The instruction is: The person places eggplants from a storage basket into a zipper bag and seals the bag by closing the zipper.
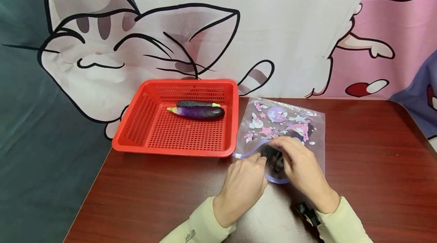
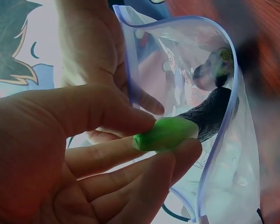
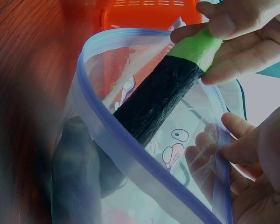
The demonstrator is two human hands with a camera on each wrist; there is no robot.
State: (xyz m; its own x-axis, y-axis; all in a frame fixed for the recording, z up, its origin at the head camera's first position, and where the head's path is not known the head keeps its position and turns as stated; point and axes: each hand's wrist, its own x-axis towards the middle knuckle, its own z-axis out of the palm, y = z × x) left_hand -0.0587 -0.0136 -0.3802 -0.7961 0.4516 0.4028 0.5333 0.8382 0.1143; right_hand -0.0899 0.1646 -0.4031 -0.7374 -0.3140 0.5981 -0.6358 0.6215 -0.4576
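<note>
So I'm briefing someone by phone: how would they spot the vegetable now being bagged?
On the dark wooden table, right of the red basket, lies a clear cartoon-print zip bag. The left hand pinches a dark eggplant by its green stem, half inside, unlike the two in the basket.

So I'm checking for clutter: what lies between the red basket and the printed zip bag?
Nothing: in the head view only bare table separates the red basket from the zip bag.

Place: a home-like tabletop set-up is suggested.
Backdrop: a cartoon cat cloth (image 1: 143, 38) is hung beyond the hands.
Surface: a wooden table (image 1: 368, 167) is seen.
Props: a red basket (image 1: 136, 129) is set left of the hands.
</note>
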